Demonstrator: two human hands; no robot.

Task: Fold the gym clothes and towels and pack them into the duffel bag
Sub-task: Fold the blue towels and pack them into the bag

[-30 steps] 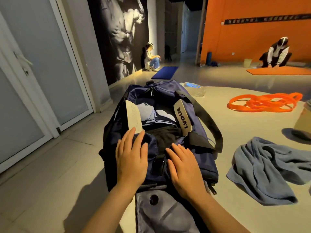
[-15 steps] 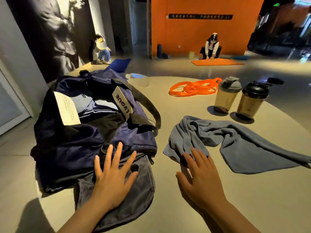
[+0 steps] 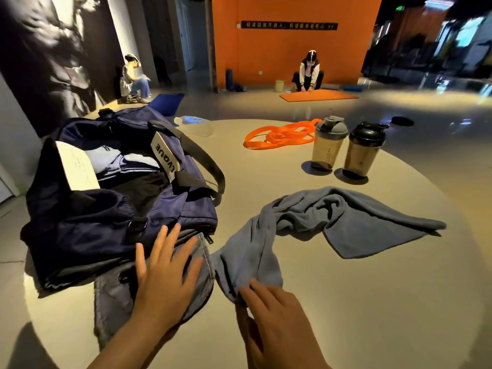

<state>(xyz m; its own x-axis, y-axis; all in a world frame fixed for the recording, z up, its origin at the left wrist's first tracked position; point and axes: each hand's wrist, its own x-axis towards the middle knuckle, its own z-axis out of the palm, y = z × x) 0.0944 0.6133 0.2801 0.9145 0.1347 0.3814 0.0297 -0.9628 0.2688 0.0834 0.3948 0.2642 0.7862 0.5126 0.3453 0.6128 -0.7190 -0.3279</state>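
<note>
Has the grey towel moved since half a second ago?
Yes. The right hand has dragged the grey towel's near corner toward the person, away from the shaker bottles.

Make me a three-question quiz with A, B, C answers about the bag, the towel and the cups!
1. Where is the towel? A in the bag B right of the bag C on the mat
2. How many shaker cups? A one B two C four
3. The bag is A zipped B open C upside down

B: towel lies on the table right of the bag, right hand on its corner.
B: grey-lid cup and black-lid cup.
B: clothes show inside.
</note>
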